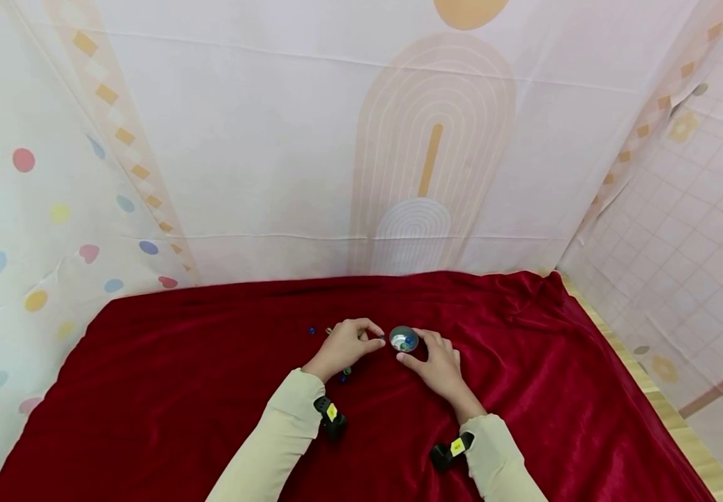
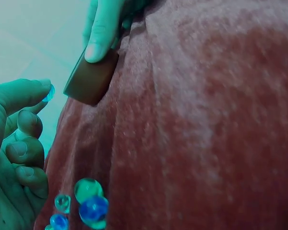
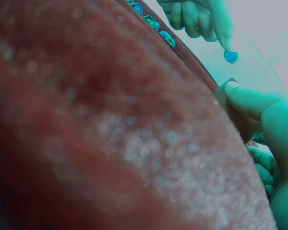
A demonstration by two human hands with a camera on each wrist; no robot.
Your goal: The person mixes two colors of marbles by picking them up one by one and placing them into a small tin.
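My left hand (image 1: pixel 341 348) pinches a blue glass marble (image 3: pixel 231 57) between thumb and forefinger, with the other fingers curled in. The marble is held just left of a small round bowl (image 1: pixel 401 331), silvery inside. My right hand (image 1: pixel 439 364) grips the bowl from the right, thumb at its near side. Inside the bowl lie a few blue and green marbles (image 1: pixel 407 342). In the left wrist view the bowl's brownish outer wall (image 2: pixel 93 79) shows beneath a right-hand finger. Several loose blue and green marbles (image 2: pixel 89 191) lie on the cloth under and beside my left hand, which partly hides them.
A wrinkled dark red cloth (image 1: pixel 210 383) covers the table. One blue marble (image 1: pixel 311 330) lies apart, farther left. Patterned white curtains (image 1: pixel 261 153) hang behind the table and at both sides. A pale yellow table edge (image 1: pixel 656 390) shows at the right.
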